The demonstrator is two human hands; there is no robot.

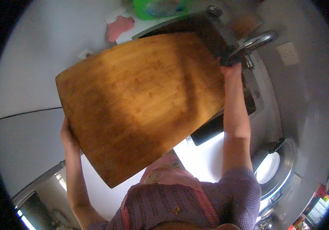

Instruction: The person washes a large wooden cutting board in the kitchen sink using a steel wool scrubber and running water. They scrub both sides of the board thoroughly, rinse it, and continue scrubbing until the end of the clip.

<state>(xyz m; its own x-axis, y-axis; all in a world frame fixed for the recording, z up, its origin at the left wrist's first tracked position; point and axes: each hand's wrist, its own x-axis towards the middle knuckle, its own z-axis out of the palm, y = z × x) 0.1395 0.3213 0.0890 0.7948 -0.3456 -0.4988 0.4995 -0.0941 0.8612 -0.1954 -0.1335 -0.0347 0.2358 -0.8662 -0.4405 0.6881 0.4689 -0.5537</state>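
A large wooden board (pixel 147 106), most likely a cutting board, is held up tilted above a dark sink (pixel 193 24) and covers much of it. My left hand (pixel 69 136) grips the board's left edge, the fingers hidden behind it. At the right edge, just under the chrome faucet (pixel 256 43), is my right hand (pixel 232 67); a dark thing lies over its fingers, and I cannot tell whether that is a cloth or part of the sink. The board has darker stains and a shadow across its face.
A green basin (pixel 144 11) and a pink cloth (pixel 121 27) are beyond the board. A wall outlet (pixel 288 53) is behind the faucet. At lower right stands a round metal pan or tray (pixel 289 155) with a white round dish (pixel 269 168) and a dark handle.
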